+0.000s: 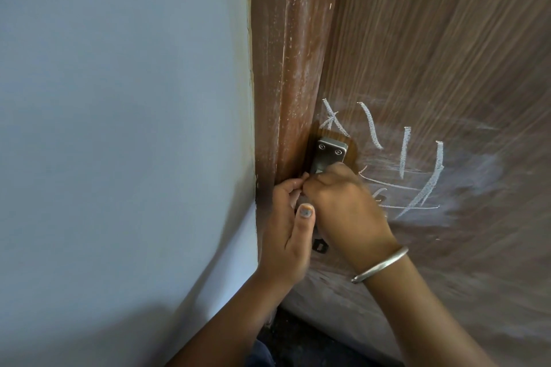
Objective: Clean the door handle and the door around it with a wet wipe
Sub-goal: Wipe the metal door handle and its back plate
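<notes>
Plainly the whole move turns on how the door handle (332,152) lies: its long axis runs up and down along the left edge of the door (447,53), just beside the door frame (286,68). Only its ends show. The screwed top plate stands above the knuckles and the lower mount (320,244) peeps out below, between the two wrists. The right hand (346,202), with a bangle (380,265) on its wrist, sits higher, directly under the top plate, its fingers curled down over the upper stretch of the handle. The left hand (283,226) is lower and on the frame side. Its fingertips are bent in to meet the right hand and its thumb (302,217) is stretched out across the grip; whether it holds anything I cannot tell. The wet wipe does not show clearly and is probably bunched under the hands. By my reading, any stroke along the handle should go downward from the plate towards the mount, following that axis. The chalk marks (405,158) spread to the right of the handle, well away from the blue wall (119,98). The right hand is therefore the nearer one for wiping the door around the handle, and it would sweep rightward from where it is.
</notes>
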Action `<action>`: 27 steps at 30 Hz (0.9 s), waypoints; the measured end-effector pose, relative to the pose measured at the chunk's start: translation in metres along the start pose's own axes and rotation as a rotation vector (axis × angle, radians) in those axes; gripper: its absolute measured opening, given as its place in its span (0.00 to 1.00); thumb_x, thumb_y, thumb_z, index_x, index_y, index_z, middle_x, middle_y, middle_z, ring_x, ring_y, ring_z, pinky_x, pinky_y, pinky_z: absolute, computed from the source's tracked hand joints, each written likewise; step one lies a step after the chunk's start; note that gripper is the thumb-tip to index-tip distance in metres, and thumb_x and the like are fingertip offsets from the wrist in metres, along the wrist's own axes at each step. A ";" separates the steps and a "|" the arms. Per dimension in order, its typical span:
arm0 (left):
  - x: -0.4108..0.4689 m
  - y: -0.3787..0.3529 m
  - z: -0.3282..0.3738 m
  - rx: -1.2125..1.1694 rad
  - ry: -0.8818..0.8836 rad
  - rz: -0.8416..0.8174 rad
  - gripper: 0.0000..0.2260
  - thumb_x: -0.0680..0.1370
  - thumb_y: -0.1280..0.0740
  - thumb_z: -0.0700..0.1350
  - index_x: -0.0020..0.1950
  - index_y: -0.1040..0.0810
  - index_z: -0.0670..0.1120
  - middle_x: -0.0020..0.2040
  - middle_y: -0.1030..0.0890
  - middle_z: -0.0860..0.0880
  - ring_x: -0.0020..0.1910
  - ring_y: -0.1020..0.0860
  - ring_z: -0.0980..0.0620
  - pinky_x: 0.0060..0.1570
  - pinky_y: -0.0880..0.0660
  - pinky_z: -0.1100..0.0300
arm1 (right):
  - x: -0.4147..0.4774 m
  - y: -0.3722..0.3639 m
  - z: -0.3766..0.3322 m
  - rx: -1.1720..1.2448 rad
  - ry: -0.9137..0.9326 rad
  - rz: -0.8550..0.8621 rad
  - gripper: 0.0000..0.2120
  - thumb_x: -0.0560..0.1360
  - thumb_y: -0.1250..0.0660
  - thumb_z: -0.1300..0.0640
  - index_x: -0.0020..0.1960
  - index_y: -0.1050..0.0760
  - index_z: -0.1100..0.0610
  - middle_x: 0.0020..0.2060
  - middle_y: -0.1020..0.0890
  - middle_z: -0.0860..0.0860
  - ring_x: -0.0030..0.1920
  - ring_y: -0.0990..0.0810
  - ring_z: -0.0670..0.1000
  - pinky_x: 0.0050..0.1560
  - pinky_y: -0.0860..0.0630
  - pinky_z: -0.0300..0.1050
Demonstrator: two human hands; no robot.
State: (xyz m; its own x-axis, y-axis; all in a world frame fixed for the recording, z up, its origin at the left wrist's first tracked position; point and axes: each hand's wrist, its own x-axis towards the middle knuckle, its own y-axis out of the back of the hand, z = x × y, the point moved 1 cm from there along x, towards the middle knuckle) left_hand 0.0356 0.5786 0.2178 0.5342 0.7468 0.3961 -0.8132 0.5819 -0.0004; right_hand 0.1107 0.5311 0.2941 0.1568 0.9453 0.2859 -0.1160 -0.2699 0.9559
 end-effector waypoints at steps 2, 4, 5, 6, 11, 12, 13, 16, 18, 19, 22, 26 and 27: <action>0.000 0.001 0.000 0.004 0.015 0.001 0.28 0.73 0.48 0.70 0.63 0.33 0.51 0.58 0.24 0.57 0.57 0.24 0.56 0.54 0.24 0.55 | 0.000 0.001 -0.002 -0.029 -0.023 -0.091 0.04 0.70 0.35 0.64 0.41 0.21 0.58 0.37 0.19 0.53 0.40 0.22 0.53 0.45 0.28 0.43; 0.000 0.000 0.000 0.010 0.013 -0.007 0.28 0.74 0.49 0.70 0.63 0.34 0.51 0.61 0.25 0.57 0.61 0.25 0.57 0.57 0.27 0.60 | -0.005 0.006 0.004 -0.028 -0.112 -0.131 0.09 0.72 0.40 0.64 0.45 0.23 0.57 0.40 0.20 0.53 0.45 0.24 0.53 0.41 0.33 0.41; 0.001 0.000 0.000 0.013 0.005 -0.014 0.28 0.74 0.49 0.69 0.63 0.34 0.50 0.63 0.26 0.56 0.63 0.27 0.57 0.59 0.28 0.62 | -0.008 0.009 0.007 -0.025 -0.165 -0.127 0.10 0.73 0.42 0.65 0.47 0.23 0.56 0.41 0.20 0.53 0.45 0.24 0.53 0.39 0.34 0.40; 0.001 -0.001 0.000 0.010 -0.002 -0.024 0.28 0.75 0.49 0.69 0.63 0.34 0.49 0.64 0.26 0.54 0.63 0.27 0.57 0.59 0.29 0.63 | -0.011 0.011 0.009 -0.020 -0.210 -0.109 0.11 0.72 0.42 0.65 0.48 0.23 0.56 0.42 0.20 0.53 0.45 0.24 0.53 0.38 0.33 0.40; 0.002 -0.001 0.001 -0.060 -0.007 -0.072 0.27 0.74 0.45 0.68 0.64 0.34 0.50 0.58 0.23 0.62 0.56 0.22 0.53 0.52 0.22 0.47 | -0.004 0.009 -0.007 -0.008 -0.182 -0.071 0.04 0.64 0.30 0.62 0.35 0.21 0.55 0.30 0.20 0.52 0.33 0.22 0.52 0.37 0.28 0.40; 0.002 0.000 0.001 -0.071 -0.004 -0.066 0.28 0.74 0.45 0.68 0.64 0.34 0.49 0.57 0.23 0.60 0.55 0.22 0.51 0.50 0.23 0.43 | -0.003 0.009 -0.011 -0.003 -0.174 -0.033 0.04 0.61 0.29 0.62 0.30 0.22 0.54 0.25 0.21 0.51 0.28 0.24 0.51 0.36 0.27 0.40; 0.003 0.001 0.001 -0.077 -0.003 -0.062 0.29 0.74 0.45 0.68 0.64 0.34 0.47 0.58 0.23 0.55 0.56 0.22 0.48 0.49 0.23 0.39 | -0.002 0.009 -0.013 -0.004 -0.186 0.001 0.05 0.59 0.29 0.63 0.28 0.23 0.55 0.23 0.22 0.51 0.26 0.25 0.51 0.34 0.27 0.39; 0.004 0.001 0.003 -0.016 -0.056 -0.072 0.32 0.75 0.47 0.68 0.64 0.34 0.42 0.62 0.24 0.48 0.52 0.21 0.45 0.50 0.22 0.44 | -0.011 0.015 -0.008 -0.012 -0.291 -0.042 0.05 0.57 0.31 0.69 0.28 0.23 0.60 0.23 0.23 0.55 0.29 0.23 0.55 0.26 0.32 0.39; 0.005 -0.001 0.005 0.070 -0.100 -0.054 0.31 0.76 0.49 0.67 0.63 0.33 0.42 0.62 0.23 0.49 0.49 0.21 0.49 0.49 0.23 0.56 | -0.019 0.013 0.001 -0.038 -0.379 -0.154 0.06 0.64 0.35 0.69 0.36 0.22 0.61 0.30 0.20 0.56 0.39 0.22 0.56 0.31 0.34 0.41; 0.005 -0.002 0.004 0.088 -0.107 -0.045 0.31 0.76 0.50 0.66 0.62 0.33 0.41 0.62 0.23 0.49 0.52 0.21 0.53 0.51 0.25 0.60 | -0.020 0.012 0.003 -0.050 -0.387 -0.160 0.07 0.67 0.36 0.69 0.39 0.21 0.61 0.33 0.20 0.56 0.42 0.22 0.56 0.32 0.32 0.42; 0.004 -0.002 0.004 0.097 -0.096 -0.037 0.30 0.77 0.50 0.66 0.62 0.32 0.42 0.61 0.23 0.52 0.58 0.24 0.59 0.53 0.26 0.61 | -0.019 0.009 -0.002 0.029 -0.353 -0.062 0.04 0.61 0.30 0.69 0.33 0.21 0.61 0.27 0.21 0.56 0.35 0.21 0.56 0.30 0.27 0.42; 0.003 0.000 0.007 0.093 -0.080 -0.058 0.24 0.76 0.49 0.66 0.62 0.33 0.51 0.59 0.25 0.62 0.53 0.22 0.59 0.48 0.23 0.58 | -0.018 0.000 -0.013 0.091 -0.296 0.025 0.09 0.67 0.38 0.61 0.34 0.20 0.55 0.29 0.19 0.52 0.33 0.22 0.52 0.36 0.25 0.40; 0.003 0.000 0.008 0.105 -0.091 -0.061 0.25 0.76 0.48 0.65 0.63 0.33 0.49 0.59 0.25 0.61 0.54 0.23 0.61 0.50 0.23 0.61 | -0.021 0.003 -0.011 0.104 -0.327 0.038 0.12 0.65 0.42 0.62 0.31 0.21 0.56 0.26 0.21 0.52 0.31 0.22 0.52 0.33 0.26 0.39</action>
State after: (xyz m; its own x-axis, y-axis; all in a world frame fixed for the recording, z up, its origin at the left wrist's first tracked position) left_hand 0.0355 0.5785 0.2268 0.5644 0.6756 0.4742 -0.8018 0.5853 0.1205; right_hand 0.0963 0.5125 0.2898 0.4620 0.8301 0.3123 -0.0300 -0.3373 0.9409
